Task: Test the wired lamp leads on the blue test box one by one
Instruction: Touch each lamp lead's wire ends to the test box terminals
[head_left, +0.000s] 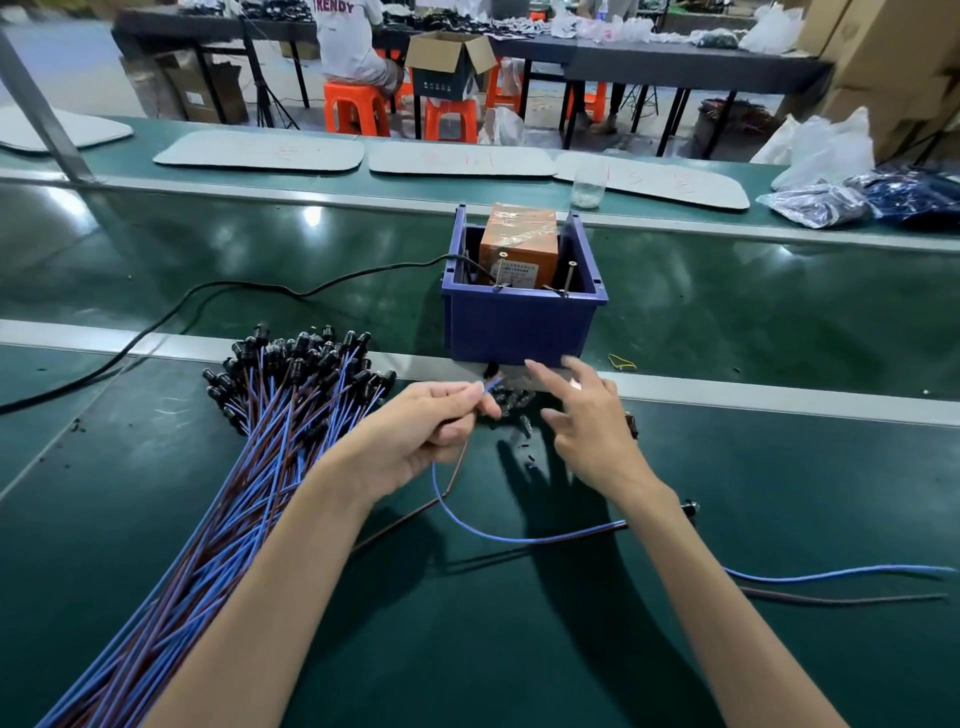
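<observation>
Left hand (431, 434) fingers pinch blue lead (485, 532); right hand (592, 426) fingers spread, hovering.

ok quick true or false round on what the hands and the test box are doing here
1. The left hand pinches the end of a blue wire. True.
2. The right hand has a grip on the blue test box. False: its fingers are spread and hold nothing, just in front of the box.
3. The bundle of leads lies to the right of the box. False: it lies to the left, nearer the person.
4. An orange unit sits inside the box. True.
5. A black cable runs from the box off to the left. True.
</observation>
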